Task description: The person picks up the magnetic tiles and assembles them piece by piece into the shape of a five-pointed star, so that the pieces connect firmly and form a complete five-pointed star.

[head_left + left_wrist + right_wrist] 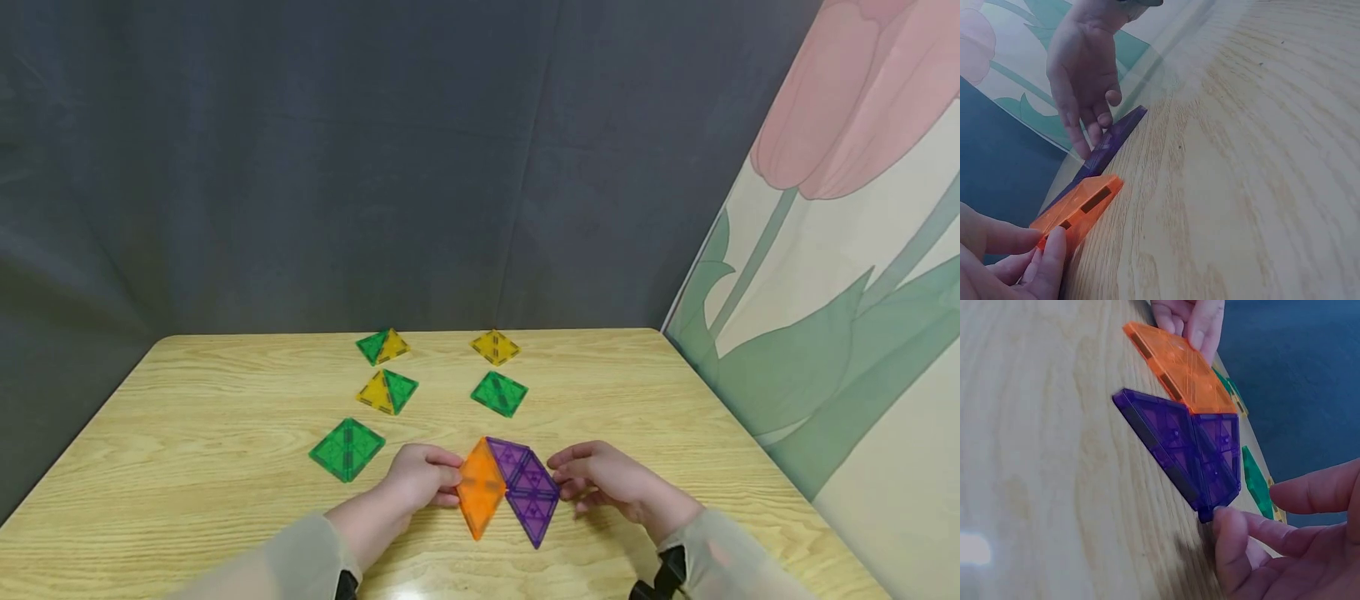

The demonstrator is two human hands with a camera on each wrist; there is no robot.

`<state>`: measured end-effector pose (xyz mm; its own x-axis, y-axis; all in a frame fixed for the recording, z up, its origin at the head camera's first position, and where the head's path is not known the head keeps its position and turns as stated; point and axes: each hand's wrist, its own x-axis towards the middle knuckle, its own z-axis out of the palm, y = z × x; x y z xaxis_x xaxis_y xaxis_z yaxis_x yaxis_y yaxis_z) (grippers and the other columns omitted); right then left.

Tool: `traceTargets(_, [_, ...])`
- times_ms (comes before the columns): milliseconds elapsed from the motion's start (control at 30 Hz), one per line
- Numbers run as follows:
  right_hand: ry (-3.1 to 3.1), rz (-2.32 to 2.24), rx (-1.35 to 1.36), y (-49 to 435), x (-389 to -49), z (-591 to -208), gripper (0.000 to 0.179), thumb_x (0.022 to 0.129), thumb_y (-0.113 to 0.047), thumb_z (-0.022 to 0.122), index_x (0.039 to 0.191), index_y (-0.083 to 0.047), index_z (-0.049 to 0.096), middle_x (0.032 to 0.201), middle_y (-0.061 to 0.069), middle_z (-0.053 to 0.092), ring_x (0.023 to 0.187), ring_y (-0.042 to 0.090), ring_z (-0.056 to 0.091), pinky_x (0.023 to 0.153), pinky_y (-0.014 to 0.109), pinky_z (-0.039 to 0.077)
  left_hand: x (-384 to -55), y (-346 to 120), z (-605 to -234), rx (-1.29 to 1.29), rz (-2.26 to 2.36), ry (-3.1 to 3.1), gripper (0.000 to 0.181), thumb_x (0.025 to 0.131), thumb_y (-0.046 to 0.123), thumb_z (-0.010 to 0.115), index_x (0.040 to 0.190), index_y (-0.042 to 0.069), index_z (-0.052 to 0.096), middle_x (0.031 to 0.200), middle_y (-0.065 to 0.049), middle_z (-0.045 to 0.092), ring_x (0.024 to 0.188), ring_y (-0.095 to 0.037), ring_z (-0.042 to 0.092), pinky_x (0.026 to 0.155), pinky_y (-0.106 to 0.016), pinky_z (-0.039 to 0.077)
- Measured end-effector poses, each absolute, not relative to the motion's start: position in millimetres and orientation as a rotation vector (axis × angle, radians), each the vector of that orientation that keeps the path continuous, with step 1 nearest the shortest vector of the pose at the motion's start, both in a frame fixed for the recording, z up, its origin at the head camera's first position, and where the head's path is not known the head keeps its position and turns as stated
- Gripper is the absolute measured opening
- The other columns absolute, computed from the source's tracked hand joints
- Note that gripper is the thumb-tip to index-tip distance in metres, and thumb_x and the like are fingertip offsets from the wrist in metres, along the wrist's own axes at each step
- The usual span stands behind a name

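Orange translucent triangular magnetic tiles [480,504] form a tall diamond in front of me. My left hand [422,477] pinches their left corner between thumb and fingers, as the left wrist view shows. Purple magnetic tiles [534,508], three triangles joined edge to edge, adjoin the orange diamond on its right. My right hand [603,482] is beside their right corner, its fingers loosely bent and not wrapped around anything. In the right wrist view a fingertip [1225,519] meets the purple corner [1207,512], or nearly so. Whether the orange tiles lie fully flat is hard to tell.
On the wooden table [225,517], a green diamond [333,450] lies left of my left hand. Farther back are a green diamond [498,393], a yellow diamond [495,347] and two yellow-and-green diamonds [382,392]. A dark curtain [337,167] hangs behind; a flower-painted wall [840,333] borders the right.
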<state>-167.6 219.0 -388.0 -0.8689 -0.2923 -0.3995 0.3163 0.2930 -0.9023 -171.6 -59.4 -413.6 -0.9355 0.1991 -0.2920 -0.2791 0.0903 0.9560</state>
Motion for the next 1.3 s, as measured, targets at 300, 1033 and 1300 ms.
traceTargets(300, [2.114,-1.559,0.005,211.1,-183.2,-393.5,0.025,0.096,-0.008,0.055,0.114,0.007,0.064,0.09,0.007,0.065,0.077,0.018,0.059,0.061,0.027,0.048,-171.9,-65.8,-415.7,-0.086,1.931,2.0,0.022,0.087,-0.01,0.064,0.109,-0.011,0.067,0.104,-0.016,0.065,0.075,-0.021,0.067,0.068,-0.032,0.06])
traceTargets(1033, [1.969,-1.708,-0.044,206.1,-169.4,-405.0,0.025,0.094,-0.002,0.059,0.116,0.009,0.056,0.076,0.009,0.065,0.062,0.013,0.062,0.051,0.024,0.054,-168.4,-77.5,-416.8,-0.117,1.994,1.894,0.025,0.088,-0.01,0.064,0.113,-0.012,0.066,0.106,-0.018,0.064,0.081,-0.021,0.069,0.071,-0.032,0.06])
traceTargets(1300, [1.999,-1.731,-0.054,201.0,-165.5,-407.8,0.02,0.097,-0.002,0.058,0.115,0.004,0.054,0.074,0.014,0.068,0.063,0.017,0.066,0.054,0.029,0.057,-167.4,-79.1,-412.7,-0.069,1.89,2.024,0.025,0.088,-0.005,0.066,0.112,-0.009,0.067,0.094,-0.012,0.068,0.07,-0.018,0.068,0.062,-0.031,0.059])
